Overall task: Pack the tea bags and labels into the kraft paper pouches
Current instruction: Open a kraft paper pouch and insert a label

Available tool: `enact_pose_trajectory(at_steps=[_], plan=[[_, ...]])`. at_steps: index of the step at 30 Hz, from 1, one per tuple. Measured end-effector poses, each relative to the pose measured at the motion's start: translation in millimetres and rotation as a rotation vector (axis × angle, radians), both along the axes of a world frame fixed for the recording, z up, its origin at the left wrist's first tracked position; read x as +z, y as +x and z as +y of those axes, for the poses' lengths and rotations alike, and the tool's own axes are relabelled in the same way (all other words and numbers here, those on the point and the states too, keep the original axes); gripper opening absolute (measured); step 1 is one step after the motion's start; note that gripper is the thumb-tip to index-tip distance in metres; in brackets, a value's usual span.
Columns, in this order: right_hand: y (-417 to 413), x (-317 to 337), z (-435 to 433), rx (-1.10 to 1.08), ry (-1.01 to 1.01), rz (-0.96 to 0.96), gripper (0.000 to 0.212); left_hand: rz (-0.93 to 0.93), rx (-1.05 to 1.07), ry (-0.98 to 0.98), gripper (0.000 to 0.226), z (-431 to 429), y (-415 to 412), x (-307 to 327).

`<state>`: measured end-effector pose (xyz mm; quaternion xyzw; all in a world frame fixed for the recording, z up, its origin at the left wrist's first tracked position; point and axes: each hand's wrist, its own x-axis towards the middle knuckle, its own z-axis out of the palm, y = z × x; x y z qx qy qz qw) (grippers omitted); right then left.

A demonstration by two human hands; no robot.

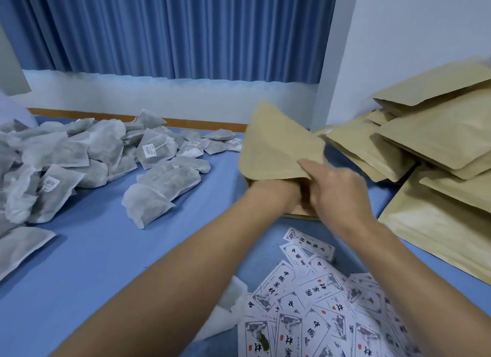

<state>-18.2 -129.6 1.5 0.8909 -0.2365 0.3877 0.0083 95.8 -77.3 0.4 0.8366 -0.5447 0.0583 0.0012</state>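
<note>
L hand inside pouch; R hand grips it

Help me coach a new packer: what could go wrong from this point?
The right hand pinches just one lip of the kraft pouch while the left hand is buried inside; the paper may crease or tear at the mouth. The right forearm passes over the loose labels, so pulling back could scatter them. The pouch hides its contents, so a missing label could go unnoticed.
</note>
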Motion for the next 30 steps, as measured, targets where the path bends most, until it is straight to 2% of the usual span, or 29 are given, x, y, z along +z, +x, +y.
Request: enact_pose_trajectory(at_steps=[2, 4, 5, 7, 8, 10, 12, 13, 15, 17, 19, 20, 22, 25, 26, 28, 30], plan=[[4, 8, -1, 0.001, -0.082, -0.106, 0.044, 0.224, -0.021, -0.124, 0.045, -4, 22, 0], [9, 6, 2, 0.0, -0.049, -0.233, 0.045, 0.396, -0.078, -0.252, 0.045, -8, 27, 4], [11, 3, 4, 0.008, 0.038, -0.29, 0.047, 0.446, -0.125, -0.338, 0.042, -9, 26, 4], [14, -4, 4, 0.067, 0.26, -0.363, 0.047, 0.668, -0.183, -0.585, 0.027, -10, 20, 7], [15, -8, 0, 0.092, 0.342, -0.392, 0.044, 0.702, -0.181, -0.673, 0.027, -9, 18, 8], [20, -17, -11, 0.067, 0.428, -0.405, 0.036, 0.6, -0.159, -0.619, 0.022, -1, 16, 6], [24, -29, -16, 0.014, 0.46, -0.399, 0.03, 0.478, -0.223, -0.422, 0.037, 5, 18, -7], [25, -37, -15, 0.016, 0.488, -0.415, 0.029, 0.425, -0.279, -0.343, 0.038, 7, 16, -14], [25, -51, -13, 0.043, 0.544, -0.466, 0.032, 0.327, -0.316, -0.28, 0.027, 15, 4, -26], [24, -59, -13, 0.045, 0.541, -0.469, 0.034, 0.172, -0.321, -0.394, 0.02, 29, -8, -36], [23, -61, -18, 0.016, 0.519, -0.439, 0.034, 0.056, -0.444, -0.57, 0.017, 48, -16, -48], [22, -61, -20, 0.001, 0.497, -0.424, 0.033, 0.045, -0.503, -0.631, 0.017, 56, -18, -54], [20, -62, -20, -0.021, 0.466, -0.37, 0.034, 0.142, -0.532, -0.613, 0.016, 63, -24, -62], [16, -65, -16, -0.019, 0.453, -0.295, 0.035, 0.41, -0.496, -0.401, 0.012, 66, -25, -70], [16, -65, -15, -0.012, 0.447, -0.285, 0.034, 0.445, -0.509, -0.321, 0.016, 66, -24, -71], [16, -65, -13, -0.002, 0.429, -0.274, 0.034, 0.458, -0.53, -0.23, 0.026, 64, -23, -70], [16, -65, -10, 0.012, 0.41, -0.262, 0.035, 0.419, -0.516, -0.234, 0.027, 66, -21, -67]])
